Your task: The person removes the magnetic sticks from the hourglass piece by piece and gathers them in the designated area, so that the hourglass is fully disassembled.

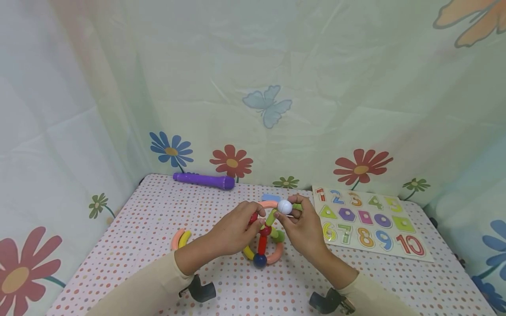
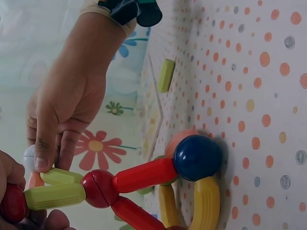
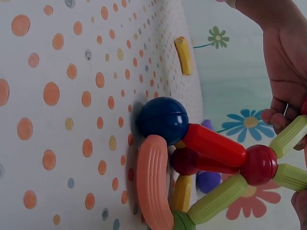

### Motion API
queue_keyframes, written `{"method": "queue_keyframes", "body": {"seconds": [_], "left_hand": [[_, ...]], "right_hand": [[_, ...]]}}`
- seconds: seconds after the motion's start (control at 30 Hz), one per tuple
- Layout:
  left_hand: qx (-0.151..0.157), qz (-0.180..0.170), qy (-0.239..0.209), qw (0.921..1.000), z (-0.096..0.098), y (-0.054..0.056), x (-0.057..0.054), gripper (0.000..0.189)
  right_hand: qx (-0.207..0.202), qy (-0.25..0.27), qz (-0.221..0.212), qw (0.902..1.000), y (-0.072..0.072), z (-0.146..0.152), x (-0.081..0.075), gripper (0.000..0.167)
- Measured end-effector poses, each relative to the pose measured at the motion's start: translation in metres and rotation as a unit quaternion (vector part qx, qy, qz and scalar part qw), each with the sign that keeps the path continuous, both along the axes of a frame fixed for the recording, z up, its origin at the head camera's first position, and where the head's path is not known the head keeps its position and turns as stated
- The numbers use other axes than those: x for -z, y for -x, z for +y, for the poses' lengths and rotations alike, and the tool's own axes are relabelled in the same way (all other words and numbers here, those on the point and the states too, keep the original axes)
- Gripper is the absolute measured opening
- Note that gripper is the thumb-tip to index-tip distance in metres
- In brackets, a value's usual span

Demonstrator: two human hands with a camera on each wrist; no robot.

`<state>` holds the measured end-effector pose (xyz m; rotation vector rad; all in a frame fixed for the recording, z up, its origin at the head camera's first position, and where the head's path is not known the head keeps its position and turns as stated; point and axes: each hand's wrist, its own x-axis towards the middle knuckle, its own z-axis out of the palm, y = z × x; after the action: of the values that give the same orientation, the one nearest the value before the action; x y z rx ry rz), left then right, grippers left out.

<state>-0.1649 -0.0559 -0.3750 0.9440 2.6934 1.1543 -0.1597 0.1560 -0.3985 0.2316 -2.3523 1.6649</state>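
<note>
A magnetic stick-and-ball structure stands on the table between both hands. Its base has a dark blue ball (image 1: 259, 260) joined to curved yellow (image 2: 207, 203) and orange (image 3: 152, 179) pieces. Red sticks (image 2: 146, 175) rise to a red middle ball (image 2: 100, 188), from which light green sticks (image 2: 55, 196) branch upward. My left hand (image 1: 242, 223) grips an upper red ball (image 2: 13, 203) at the end of one green stick. With thumb and fingers, my right hand (image 1: 306, 226) pinches the white ball (image 1: 284, 207) at another green stick's end. A curved orange piece (image 1: 269, 204) spans behind, near the white ball.
A purple toy microphone (image 1: 203, 180) lies at the back left. On the right is a number puzzle board (image 1: 371, 224). Loose curved orange (image 1: 177, 239) and yellow (image 1: 184, 238) pieces lie beside my left forearm. A dotted cloth covers the table; a printed curtain hangs behind.
</note>
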Motion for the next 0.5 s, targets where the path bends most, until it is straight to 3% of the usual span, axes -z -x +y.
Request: {"method": "queue_keyframes", "body": {"seconds": [0.23,0.5], "left_hand": [[-0.004,-0.015,0.001,0.9999,-0.0006,-0.0004,-0.0011,0.019],[0.005,-0.001,0.015,0.9999,-0.0001,-0.0015,-0.0015,0.019]], "right_hand": [[0.012,0.008,-0.005,0.9999,-0.0003,0.0002,0.0039,0.05],[-0.001,0.016,0.014,0.9998,-0.0027,-0.001,0.0065,0.053]]}}
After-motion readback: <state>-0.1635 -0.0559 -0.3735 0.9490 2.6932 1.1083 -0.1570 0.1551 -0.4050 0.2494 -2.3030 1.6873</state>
